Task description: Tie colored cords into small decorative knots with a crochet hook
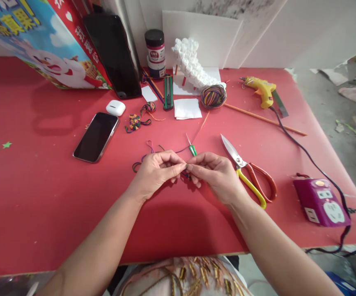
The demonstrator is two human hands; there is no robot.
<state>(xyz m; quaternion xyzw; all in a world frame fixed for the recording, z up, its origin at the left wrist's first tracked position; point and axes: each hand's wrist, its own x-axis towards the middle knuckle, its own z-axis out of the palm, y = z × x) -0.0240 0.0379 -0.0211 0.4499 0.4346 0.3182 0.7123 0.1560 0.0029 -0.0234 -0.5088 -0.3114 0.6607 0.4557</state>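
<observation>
My left hand point(157, 169) and my right hand point(216, 174) meet fingertip to fingertip over the red table point(42, 193). Both pinch a thin multicoloured cord point(148, 151) that loops on the table behind my left hand and runs back toward the ball of cord point(213, 96). A green-handled tool point(191, 148) pokes up just behind my right fingers; I cannot tell if a finger touches it. Scissors point(248, 172) with red and yellow handles lie right of my right hand.
A phone point(96, 136) and white earbud case point(115, 107) lie at left, small knotted cord pieces point(134, 122) behind. A yellow glue gun point(262, 90), its black cable, a purple power strip point(321, 201), a paint jar point(155, 51), a white paper model point(191, 63) and a colourful box point(42, 41) surround.
</observation>
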